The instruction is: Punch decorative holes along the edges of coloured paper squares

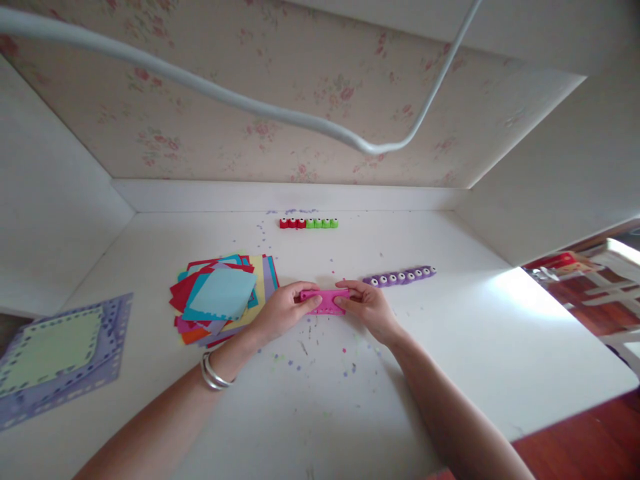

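Note:
Between both hands, low over the white table, is a small pink piece (327, 302), which looks like paper or foam with small holes along its near edge. My left hand (286, 305) pinches its left end between thumb and fingers, and a silver bracelet circles that wrist. Its right end is pinched by my right hand (371, 308). Just beyond my right hand lies a row of purple pieces (400, 276) with white-and-black round tops. Farther back stands a row of red and green pieces (309, 223) of the same kind.
A pile of coloured sheets (223, 293) lies left of my left hand. Purple and pale green sheets with punched edges (55, 350) are at the far left. Tiny paper bits dot the table (465, 347). A white cable (240, 100) hangs across the top.

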### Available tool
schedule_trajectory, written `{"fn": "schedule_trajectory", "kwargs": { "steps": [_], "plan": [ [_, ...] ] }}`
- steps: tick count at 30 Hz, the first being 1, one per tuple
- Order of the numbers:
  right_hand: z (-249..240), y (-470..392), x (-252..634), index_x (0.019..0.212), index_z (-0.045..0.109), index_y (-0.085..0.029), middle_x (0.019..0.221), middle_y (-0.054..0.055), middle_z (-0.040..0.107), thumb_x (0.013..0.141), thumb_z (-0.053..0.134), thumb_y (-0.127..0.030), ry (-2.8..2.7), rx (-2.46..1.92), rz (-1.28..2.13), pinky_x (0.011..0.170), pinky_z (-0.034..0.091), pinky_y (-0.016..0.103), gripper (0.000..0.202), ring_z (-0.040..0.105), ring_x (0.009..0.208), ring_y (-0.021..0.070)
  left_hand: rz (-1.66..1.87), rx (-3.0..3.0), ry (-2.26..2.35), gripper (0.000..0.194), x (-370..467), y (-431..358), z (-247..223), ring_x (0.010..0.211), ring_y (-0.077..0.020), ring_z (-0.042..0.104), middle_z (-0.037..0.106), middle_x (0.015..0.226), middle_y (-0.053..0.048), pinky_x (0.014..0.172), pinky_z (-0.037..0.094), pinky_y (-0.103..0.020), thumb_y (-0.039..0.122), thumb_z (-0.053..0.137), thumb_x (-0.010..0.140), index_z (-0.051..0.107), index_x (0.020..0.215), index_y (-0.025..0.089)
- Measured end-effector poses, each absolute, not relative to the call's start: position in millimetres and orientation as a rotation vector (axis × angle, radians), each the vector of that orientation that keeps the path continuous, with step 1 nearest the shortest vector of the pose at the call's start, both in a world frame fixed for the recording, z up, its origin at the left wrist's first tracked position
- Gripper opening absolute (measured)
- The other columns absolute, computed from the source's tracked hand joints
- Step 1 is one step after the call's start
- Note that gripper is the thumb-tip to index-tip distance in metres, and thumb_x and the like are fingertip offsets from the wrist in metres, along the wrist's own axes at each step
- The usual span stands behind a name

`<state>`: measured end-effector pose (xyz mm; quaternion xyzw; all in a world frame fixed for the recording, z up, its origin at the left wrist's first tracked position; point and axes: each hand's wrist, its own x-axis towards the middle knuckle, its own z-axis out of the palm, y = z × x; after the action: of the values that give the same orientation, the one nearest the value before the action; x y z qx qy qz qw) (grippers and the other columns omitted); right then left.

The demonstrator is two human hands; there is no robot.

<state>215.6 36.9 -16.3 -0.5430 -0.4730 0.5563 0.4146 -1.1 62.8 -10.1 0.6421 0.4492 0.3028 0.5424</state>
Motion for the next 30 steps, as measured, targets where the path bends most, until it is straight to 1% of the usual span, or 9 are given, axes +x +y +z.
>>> {"fn": "schedule_trajectory", "kwargs": {
  "steps": [3, 5, 7, 10, 13, 18, 25, 30],
  "plan": [
    [-13.2, 37.1, 214.1, 0.104, 0.071, -0.019, 0.084, 0.004, 0.072, 0.075, 0.075, -0.042, -1.188, -1.357, 1.393, 0.069, 0.047, 0.029, 0.038, 0.062, 0.073, 0.0154, 0.723, 1.551, 1.074, 0.037, -0.9, 62.6, -9.7, 0.099, -0.0214, 0.066, 0.072, 0.109, -0.007, 0.089, 0.049, -0.031, 0.046, 0.063, 0.086, 0.069, 0.109, 0.018],
    [-12.0, 37.5, 213.6, 0.099, 0.073, -0.019, 0.085, 0.004, 0.071, 0.081, 0.069, -0.046, -1.200, -1.351, 1.382, 0.069, 0.045, 0.028, 0.033, 0.061, 0.074, 0.0149, 0.721, 1.542, 1.072, 0.037, -0.9, 62.7, -9.1, 0.099, -0.0218, 0.066, 0.072, 0.108, -0.006, 0.088, 0.049, -0.031, 0.048, 0.060, 0.087, 0.070, 0.107, 0.018],
    [-12.4, 38.0, 213.7, 0.096, 0.075, -0.019, 0.084, 0.003, 0.070, 0.083, 0.066, -0.047, -1.208, -1.349, 1.374, 0.068, 0.044, 0.027, 0.032, 0.059, 0.074, 0.0144, 0.709, 1.520, 1.063, 0.037, -1.3, 62.8, -8.7, 0.099, -0.0221, 0.066, 0.073, 0.107, -0.005, 0.087, 0.049, -0.031, 0.049, 0.059, 0.088, 0.070, 0.107, 0.019],
    [-15.1, 38.4, 214.5, 0.097, 0.075, -0.020, 0.085, 0.003, 0.070, 0.079, 0.071, -0.045, -1.162, -1.357, 1.394, 0.067, 0.043, 0.026, 0.031, 0.058, 0.073, 0.0135, 0.695, 1.499, 1.060, 0.037, -2.2, 63.2, -9.3, 0.100, -0.0224, 0.065, 0.072, 0.108, -0.005, 0.089, 0.048, -0.032, 0.048, 0.060, 0.087, 0.070, 0.109, 0.020],
    [-18.2, 38.6, 215.3, 0.097, 0.074, -0.020, 0.081, 0.002, 0.069, 0.076, 0.075, -0.041, -1.131, -1.347, 1.420, 0.064, 0.043, 0.025, 0.030, 0.056, 0.068, 0.0122, 0.690, 1.488, 1.063, 0.035, -3.0, 63.5, -10.8, 0.101, -0.0222, 0.065, 0.072, 0.111, -0.005, 0.091, 0.047, -0.032, 0.044, 0.061, 0.087, 0.070, 0.111, 0.020],
    [-20.2, 38.6, 215.5, 0.098, 0.073, -0.019, 0.077, 0.002, 0.069, 0.077, 0.074, -0.041, -1.164, -1.351, 1.408, 0.061, 0.042, 0.025, 0.030, 0.054, 0.064, 0.0113, 0.668, 1.476, 1.061, 0.034, -3.6, 63.5, -10.3, 0.098, -0.0218, 0.066, 0.073, 0.109, -0.005, 0.090, 0.048, -0.031, 0.041, 0.064, 0.085, 0.070, 0.110, 0.019],
    [-15.8, 37.0, 215.2, 0.100, 0.073, -0.018, 0.074, 0.002, 0.070, 0.078, 0.073, -0.041, -1.186, -1.364, 1.382, 0.060, 0.041, 0.026, 0.032, 0.056, 0.062, 0.0120, 0.677, 1.522, 1.082, 0.034, -1.8, 61.6, -5.2, 0.101, -0.0220, 0.065, 0.073, 0.106, -0.003, 0.089, 0.047, -0.030, 0.047, 0.059, 0.087, 0.072, 0.105, 0.021],
    [-15.0, 36.5, 214.5, 0.099, 0.073, -0.017, 0.080, 0.005, 0.073, 0.077, 0.073, -0.042, -1.193, -1.377, 1.351, 0.064, 0.045, 0.029, 0.033, 0.061, 0.067, 0.0151, 0.652, 1.537, 1.078, 0.032, -1.1, 61.1, -4.5, 0.094, -0.0221, 0.066, 0.075, 0.098, -0.003, 0.085, 0.048, -0.031, 0.043, 0.056, 0.088, 0.074, 0.098, 0.020]
  ]
}}
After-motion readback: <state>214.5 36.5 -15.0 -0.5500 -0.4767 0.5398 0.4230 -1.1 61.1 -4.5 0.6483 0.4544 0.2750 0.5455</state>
